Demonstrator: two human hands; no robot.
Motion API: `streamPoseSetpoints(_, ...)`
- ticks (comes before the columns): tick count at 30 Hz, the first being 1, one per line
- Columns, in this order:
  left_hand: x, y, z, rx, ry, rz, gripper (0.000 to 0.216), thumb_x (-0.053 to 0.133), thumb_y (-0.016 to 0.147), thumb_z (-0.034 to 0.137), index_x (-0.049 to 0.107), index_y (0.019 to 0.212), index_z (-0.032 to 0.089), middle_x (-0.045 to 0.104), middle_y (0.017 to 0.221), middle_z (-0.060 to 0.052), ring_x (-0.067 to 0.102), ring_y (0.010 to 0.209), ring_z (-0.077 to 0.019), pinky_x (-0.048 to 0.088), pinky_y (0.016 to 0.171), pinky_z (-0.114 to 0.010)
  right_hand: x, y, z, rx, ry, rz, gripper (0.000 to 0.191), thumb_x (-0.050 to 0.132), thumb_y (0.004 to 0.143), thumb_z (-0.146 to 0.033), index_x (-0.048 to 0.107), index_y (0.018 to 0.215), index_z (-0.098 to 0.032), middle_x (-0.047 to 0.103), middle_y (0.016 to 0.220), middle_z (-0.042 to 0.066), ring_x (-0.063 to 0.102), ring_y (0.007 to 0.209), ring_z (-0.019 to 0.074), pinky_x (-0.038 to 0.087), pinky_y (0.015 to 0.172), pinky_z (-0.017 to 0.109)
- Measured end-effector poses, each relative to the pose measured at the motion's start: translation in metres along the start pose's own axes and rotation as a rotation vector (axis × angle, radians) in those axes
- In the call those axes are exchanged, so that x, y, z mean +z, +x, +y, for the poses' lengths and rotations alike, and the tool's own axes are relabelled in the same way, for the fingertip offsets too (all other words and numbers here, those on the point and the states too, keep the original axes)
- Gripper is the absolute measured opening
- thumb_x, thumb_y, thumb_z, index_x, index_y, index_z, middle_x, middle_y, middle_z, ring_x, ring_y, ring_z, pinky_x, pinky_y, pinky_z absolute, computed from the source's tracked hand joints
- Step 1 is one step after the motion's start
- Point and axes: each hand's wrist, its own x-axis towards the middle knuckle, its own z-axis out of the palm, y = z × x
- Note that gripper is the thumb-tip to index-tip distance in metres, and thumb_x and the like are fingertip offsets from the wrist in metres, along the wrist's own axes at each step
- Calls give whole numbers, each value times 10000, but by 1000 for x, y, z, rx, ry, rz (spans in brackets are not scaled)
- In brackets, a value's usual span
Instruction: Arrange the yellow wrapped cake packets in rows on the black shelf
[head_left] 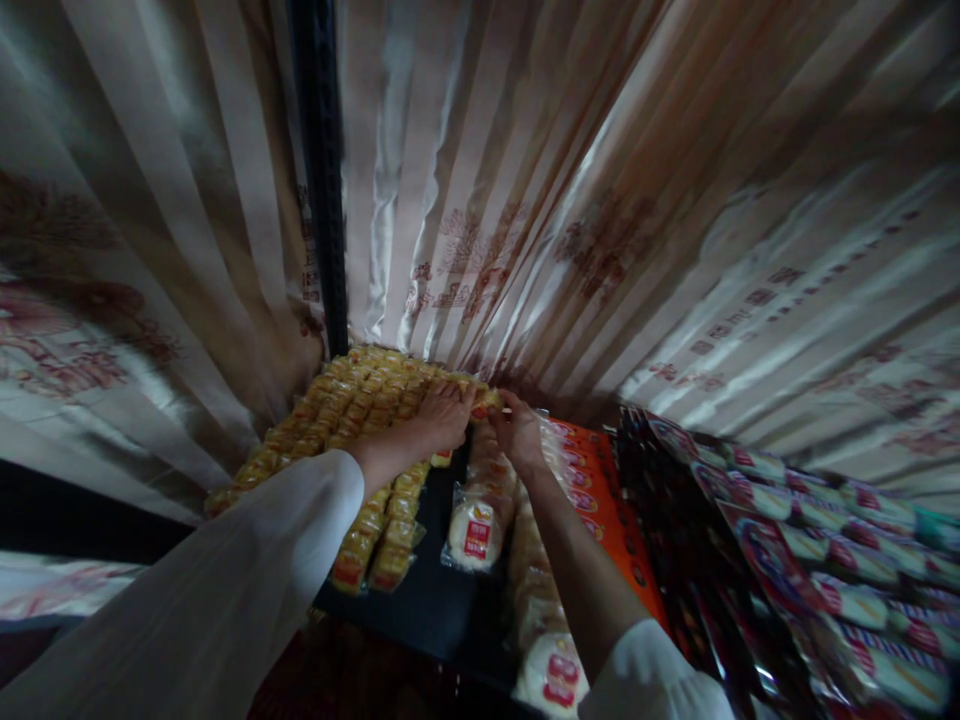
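Pinching a yellow packet (486, 401) at the far end of the shelf (442, 600) with the right hand (519, 432) from 4 o'clock, laying the left hand (444, 415) flat beside it at 9 o'clock, atop packet rows (352, 410) running toward 12.

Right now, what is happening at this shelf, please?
A person in white sleeves reaches both hands to the back of a dark shelf. The left hand lies flat on the rows of yellow packets. The right hand seems to pinch one packet at the back, next to the left fingertips. White round packets lie below the right arm, orange packets beside them. A patterned curtain hangs behind.
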Motion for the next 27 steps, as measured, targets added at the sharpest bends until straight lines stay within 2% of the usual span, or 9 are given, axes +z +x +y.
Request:
streamPoseSetpoints(5,-5,-2,1,-14,16,-50,794,609,708,225,208,1370,48,371,1399,-215,314,1317,-275,184,1091,-404,-7,5,17,5,135,-111,322,507,723,-281,645,987,-159,666,809,58,594,664,162,514,681,332)
streamPoseSetpoints(9,-10,-4,2,-1,28,-59,765,595,719,223,228,1364,38,365,1405,-216,305,1323,-272,172,1099,-400,-11,9,23,-100,133,-196,286,545,730,-316,656,944,-163,677,795,55,609,698,176,513,704,343)
streamPoseSetpoints(14,-4,-2,-1,13,52,-34,750,593,721,256,254,1359,55,372,1406,-202,313,1318,-269,176,1095,-398,-14,10,24,-213,-57,-182,289,500,792,-274,651,1009,-157,683,892,85,616,792,200,493,770,347)
streamPoseSetpoints(18,1,0,-3,28,61,-10,743,604,712,265,283,1348,53,396,1391,-198,332,1304,-270,174,1094,-402,-20,15,10,-271,-290,-344,321,455,805,-129,623,1078,-145,684,929,100,614,790,175,472,737,271)
streamPoseSetpoints(22,-2,-1,-2,18,52,-33,751,609,712,275,288,1349,41,380,1402,-201,310,1318,-274,165,1097,-408,-19,25,-17,-262,-585,-519,350,419,802,-42,612,1081,-127,663,978,148,627,831,183,445,717,246)
streamPoseSetpoints(27,0,-1,-2,6,38,-11,766,609,717,261,263,1360,31,358,1416,-207,298,1327,-273,161,1100,-411,-9,28,-26,-203,-727,-513,319,408,849,-87,570,1122,-118,635,1009,163,633,870,199,438,704,243)
